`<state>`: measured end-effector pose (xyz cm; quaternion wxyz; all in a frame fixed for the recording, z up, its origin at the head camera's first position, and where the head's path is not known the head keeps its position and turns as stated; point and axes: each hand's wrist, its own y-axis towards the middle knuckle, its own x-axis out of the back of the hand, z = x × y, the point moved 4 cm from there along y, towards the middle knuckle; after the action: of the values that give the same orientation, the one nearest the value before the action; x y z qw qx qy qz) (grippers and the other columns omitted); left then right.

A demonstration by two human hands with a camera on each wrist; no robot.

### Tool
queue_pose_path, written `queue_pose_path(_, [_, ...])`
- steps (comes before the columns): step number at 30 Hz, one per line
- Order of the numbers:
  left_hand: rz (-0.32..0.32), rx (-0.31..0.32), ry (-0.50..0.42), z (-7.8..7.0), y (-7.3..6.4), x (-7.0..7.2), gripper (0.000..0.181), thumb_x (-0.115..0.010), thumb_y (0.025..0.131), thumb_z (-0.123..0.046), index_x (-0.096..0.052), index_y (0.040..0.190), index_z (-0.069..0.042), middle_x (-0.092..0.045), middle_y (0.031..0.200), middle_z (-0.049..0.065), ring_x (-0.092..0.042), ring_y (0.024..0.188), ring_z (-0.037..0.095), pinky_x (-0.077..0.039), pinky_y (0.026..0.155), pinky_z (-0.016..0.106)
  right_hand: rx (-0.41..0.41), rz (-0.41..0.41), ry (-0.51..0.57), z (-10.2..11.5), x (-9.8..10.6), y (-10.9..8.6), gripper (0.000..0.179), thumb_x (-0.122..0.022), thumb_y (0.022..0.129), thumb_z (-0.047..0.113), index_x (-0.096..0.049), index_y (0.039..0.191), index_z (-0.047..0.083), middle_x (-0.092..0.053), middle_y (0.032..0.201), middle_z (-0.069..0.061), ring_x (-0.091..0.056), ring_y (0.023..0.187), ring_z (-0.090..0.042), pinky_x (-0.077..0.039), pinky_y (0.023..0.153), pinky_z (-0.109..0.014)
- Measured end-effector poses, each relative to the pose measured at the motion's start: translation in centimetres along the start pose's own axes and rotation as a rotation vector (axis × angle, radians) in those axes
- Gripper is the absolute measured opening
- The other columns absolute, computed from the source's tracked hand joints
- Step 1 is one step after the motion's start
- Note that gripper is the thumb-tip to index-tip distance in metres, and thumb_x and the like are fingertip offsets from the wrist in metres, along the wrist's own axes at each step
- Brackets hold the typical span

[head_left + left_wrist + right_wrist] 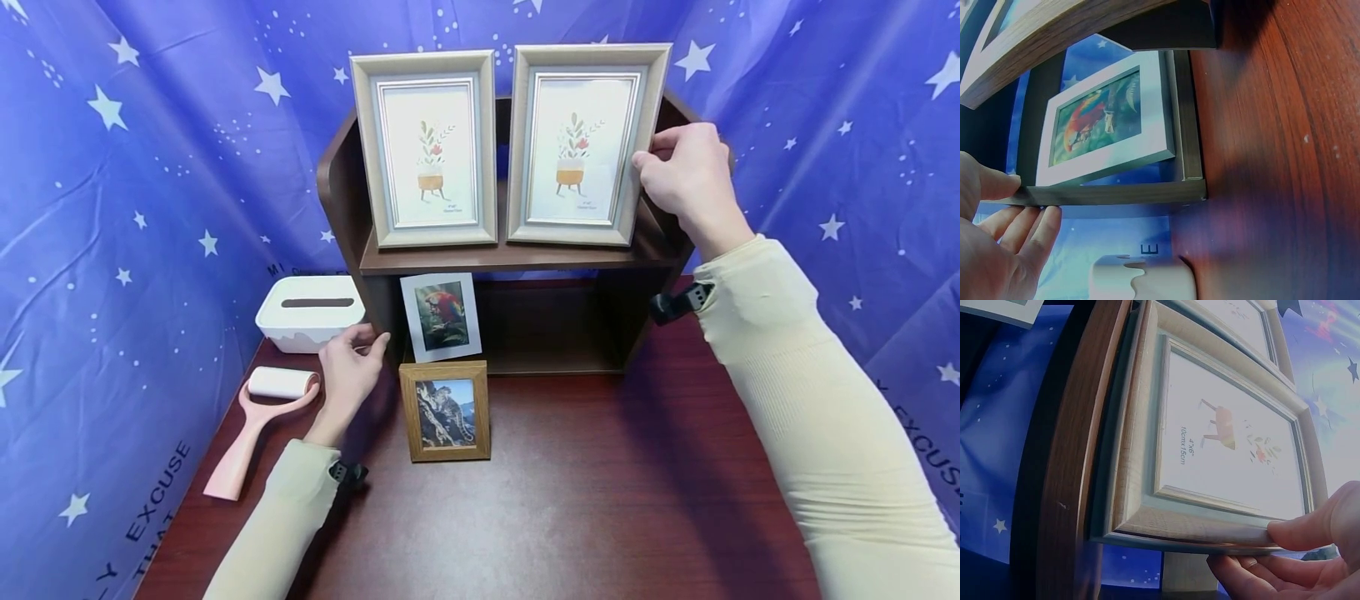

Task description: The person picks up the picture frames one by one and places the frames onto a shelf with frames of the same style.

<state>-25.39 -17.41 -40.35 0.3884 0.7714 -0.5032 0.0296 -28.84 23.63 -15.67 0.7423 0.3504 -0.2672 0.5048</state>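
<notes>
Glare pales the tabletop [540,500]; shadow dims the lower shelf [547,325]; the right wrist view looks hazy.

Pale cream, and on both arms! Along the right sleeve [832,433], fine ribbing was picked out on the forearm, and higher up the stretchy fabric was gathered into a stack of creases. Now the cuff [757,279]: smoother, it was rounded into a bulge over the wrist, where a black band [678,302] was spotted. Over to the left sleeve [288,512], matched in cream, its wrist fitted with a second black piece [348,474]. The hands [693,175]? Worn bare.
</notes>
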Motion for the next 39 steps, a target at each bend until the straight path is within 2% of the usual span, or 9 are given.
queue_pose_path(7, [-0.002, 0.007, -0.005, -0.1, 0.0, 0.0, 0.015, -0.076, 0.081, -0.013, -0.073, 0.091, -0.003, -0.072, 0.084, 0.007, -0.069, 0.073, 0.016, -0.055, 0.061, 0.034, 0.010, 0.001, -0.001, 0.0, -0.1, -0.1, 0.043, -0.052, 0.093, 0.029, -0.061, 0.129, 0.007, -0.065, 0.118, -0.008, -0.055, 0.109, -0.021, -0.045, 0.089, -0.032])
queue_pose_path(15, [-0.002, 0.004, -0.001, 0.0, 0.0, 0.0, 0.015, -0.076, 0.081, -0.013, -0.073, 0.092, -0.003, -0.072, 0.084, 0.006, -0.069, 0.074, 0.015, -0.055, 0.060, 0.033, -0.004, -0.014, 0.038, -0.1, 0.1, -0.6, 0.049, -0.054, 0.092, 0.037, -0.058, 0.132, 0.009, -0.063, 0.122, -0.009, -0.046, 0.123, -0.021, -0.035, 0.101, -0.035])
queue_pose_path(19, [0.000, 0.001, 0.001, 0.0, 0.0, -0.1, 0.014, -0.076, 0.081, -0.013, -0.073, 0.092, -0.004, -0.072, 0.084, 0.005, -0.068, 0.073, 0.015, -0.055, 0.060, 0.032, 0.012, -0.018, 0.048, 0.1, 0.3, -1.3, 0.059, -0.056, 0.091, 0.043, -0.052, 0.136, 0.006, -0.060, 0.127, -0.011, -0.049, 0.122, -0.020, -0.031, 0.105, -0.033])
queue_pose_path(25, [0.003, 0.001, 0.006, 0.1, 0.0, 0.0, 0.014, -0.076, 0.081, -0.013, -0.073, 0.092, -0.004, -0.072, 0.084, 0.005, -0.068, 0.073, 0.015, -0.054, 0.059, 0.028, 0.050, -0.027, 0.093, 0.2, 0.8, -3.0, 0.062, -0.055, 0.092, 0.042, -0.047, 0.140, 0.005, -0.056, 0.132, -0.011, -0.054, 0.118, -0.020, -0.032, 0.105, -0.029])
queue_pose_path(32, [0.004, -0.008, 0.001, 0.1, 0.0, 0.0, 0.015, -0.076, 0.081, -0.012, -0.073, 0.092, -0.003, -0.072, 0.084, 0.006, -0.069, 0.073, 0.015, -0.052, 0.060, 0.021, 0.106, -0.005, 0.244, -0.9, 0.7, -5.8, 0.062, -0.063, 0.090, 0.038, -0.048, 0.139, 0.004, -0.056, 0.130, -0.014, -0.056, 0.116, -0.019, -0.040, 0.099, -0.027])
queue_pose_path(36, [0.005, -0.005, -0.014, 0.0, 0.1, 0.0, 0.015, -0.076, 0.081, -0.012, -0.073, 0.092, -0.002, -0.072, 0.084, 0.007, -0.069, 0.073, 0.015, -0.052, 0.060, 0.020, 0.147, -0.016, 0.323, -1.8, 0.5, -7.6, 0.058, -0.070, 0.087, 0.032, -0.052, 0.134, 0.003, -0.060, 0.123, -0.012, -0.059, 0.107, -0.013, -0.044, 0.093, -0.023])
queue_pose_path(39, [0.006, -0.003, -0.020, 0.0, 0.1, 0.0, 0.015, -0.076, 0.081, -0.012, -0.073, 0.092, -0.002, -0.072, 0.085, 0.007, -0.069, 0.073, 0.016, -0.054, 0.060, 0.025, 0.175, -0.059, 0.324, -2.7, 0.3, -8.9, 0.050, -0.072, 0.085, 0.030, -0.059, 0.126, 0.004, -0.065, 0.112, -0.006, -0.061, 0.095, -0.005, -0.046, 0.084, -0.017])
